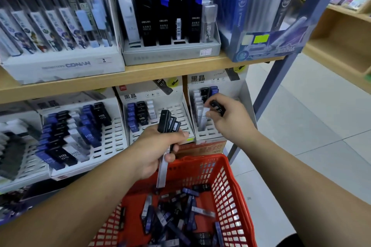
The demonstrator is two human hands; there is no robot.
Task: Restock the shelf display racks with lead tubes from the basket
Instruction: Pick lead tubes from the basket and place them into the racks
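My left hand point(158, 149) grips a bundle of lead tubes point(168, 122), mostly black with one long clear one hanging down, above the red basket point(239, 192). My right hand point(228, 118) pinches a black lead tube point(217, 107) in front of the rightmost white display rack point(210, 135) on the lower shelf. That rack holds a row of white tubes and a few black and blue ones at the back. The basket holds several loose black, blue and clear tubes point(176, 216).
Two more slotted racks point(112, 136) with blue, black and white tubes stand to the left on the lower shelf. The wooden upper shelf point(160, 72) carries boxes of refills and pens. A grey shelf post point(277, 78) rises on the right, with tiled floor beyond.
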